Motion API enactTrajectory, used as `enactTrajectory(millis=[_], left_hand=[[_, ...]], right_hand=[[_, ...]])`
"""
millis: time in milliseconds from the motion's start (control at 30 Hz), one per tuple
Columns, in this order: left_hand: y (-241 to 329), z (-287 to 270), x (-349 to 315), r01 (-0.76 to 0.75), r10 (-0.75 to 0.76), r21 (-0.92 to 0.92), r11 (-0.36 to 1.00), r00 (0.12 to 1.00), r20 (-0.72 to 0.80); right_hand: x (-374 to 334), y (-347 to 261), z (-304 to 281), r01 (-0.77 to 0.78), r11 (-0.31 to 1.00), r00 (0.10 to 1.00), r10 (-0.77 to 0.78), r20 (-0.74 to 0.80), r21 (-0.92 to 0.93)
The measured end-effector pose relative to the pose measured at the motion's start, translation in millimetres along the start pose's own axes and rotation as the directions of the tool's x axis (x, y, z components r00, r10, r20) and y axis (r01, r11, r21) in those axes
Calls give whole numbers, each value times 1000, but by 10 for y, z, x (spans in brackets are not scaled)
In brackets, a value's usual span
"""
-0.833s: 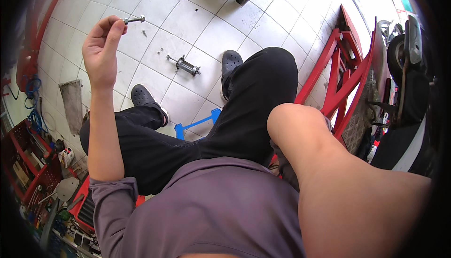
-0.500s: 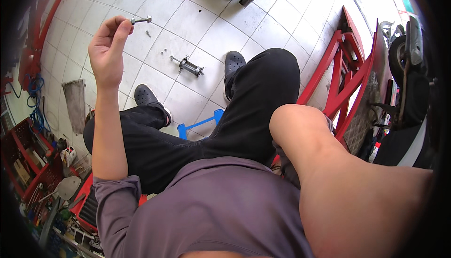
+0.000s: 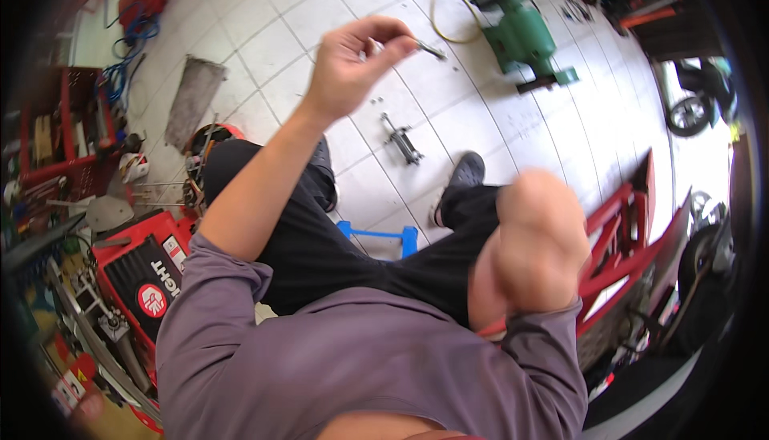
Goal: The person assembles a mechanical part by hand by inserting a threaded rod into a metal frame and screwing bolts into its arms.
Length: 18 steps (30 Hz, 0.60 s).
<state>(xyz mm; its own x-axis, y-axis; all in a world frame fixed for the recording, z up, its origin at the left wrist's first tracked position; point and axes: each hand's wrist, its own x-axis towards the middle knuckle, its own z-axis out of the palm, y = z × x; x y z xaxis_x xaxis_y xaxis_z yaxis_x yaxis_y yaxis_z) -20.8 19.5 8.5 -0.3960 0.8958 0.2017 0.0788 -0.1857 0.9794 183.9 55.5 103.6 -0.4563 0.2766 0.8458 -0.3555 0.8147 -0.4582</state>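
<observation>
My left hand (image 3: 360, 64) is raised out over the floor, its thumb and fingers pinched on the end of a small metal bolt (image 3: 432, 51). The bolt points away to the right. Beyond my knees, a metal cylinder assembly with rods (image 3: 403, 144) lies on the tiles, below and right of that hand. Near it are a few tiny metal pieces (image 3: 376, 100). My right arm (image 3: 533, 240) is bent over my right thigh and smeared by motion. I cannot make out the fingers of that hand.
A green motor-like machine (image 3: 525, 36) and a looped hose (image 3: 435, 20) lie ahead on the floor. A blue plastic frame (image 3: 376, 235) is between my legs. Red tool racks (image 3: 68, 124) and a red-and-black case (image 3: 144, 272) stand left; a red metal frame (image 3: 617, 240) stands right.
The view has turned, so floor things sit farther right and the green machine shows more fully. My left hand still pinches the bolt. My right arm has shifted and appears blurred.
</observation>
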Motion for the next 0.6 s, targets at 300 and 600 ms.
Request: enactTrajectory(millis=[300,600], left_hand=[[50,42,-91,-166,167,122,979,986,6],[118,95,-30,-190,182,273,943,982,53]], right_hand=[[-168,635,143,-825,447,534,817,217,345],[-275,812,-39,-762,636,636,701,323,121]])
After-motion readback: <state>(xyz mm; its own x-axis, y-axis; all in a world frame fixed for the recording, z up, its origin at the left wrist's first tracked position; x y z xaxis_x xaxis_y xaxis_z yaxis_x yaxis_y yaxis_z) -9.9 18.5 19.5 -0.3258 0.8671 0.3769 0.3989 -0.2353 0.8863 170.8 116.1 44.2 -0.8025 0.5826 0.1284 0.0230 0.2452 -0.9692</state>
